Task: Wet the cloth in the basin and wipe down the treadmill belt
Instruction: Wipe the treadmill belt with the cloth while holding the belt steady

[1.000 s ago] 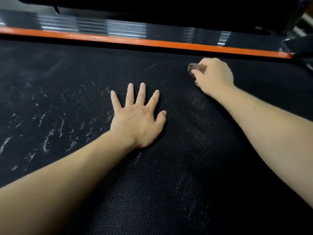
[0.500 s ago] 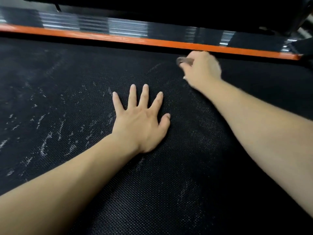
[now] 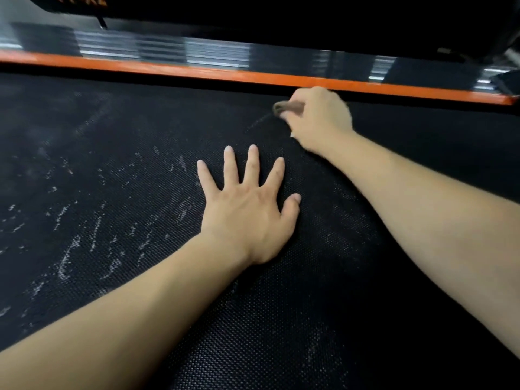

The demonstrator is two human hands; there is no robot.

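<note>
Now right hand, fingers curled round brown cloth, sits further left along far edge of belt, just beside orange strip. Left hand stays flat, fingers spread, pressing belt. White streaks at left untouched: wiping likely far from finished.

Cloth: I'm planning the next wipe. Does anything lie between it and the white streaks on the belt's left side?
Yes: the left hand, spread flat on the belt, lies partly between the cloth and those streaks.

Orange lettering is showing on the black housing at the frame's upper left, cropped by the edge and not legible.
</note>
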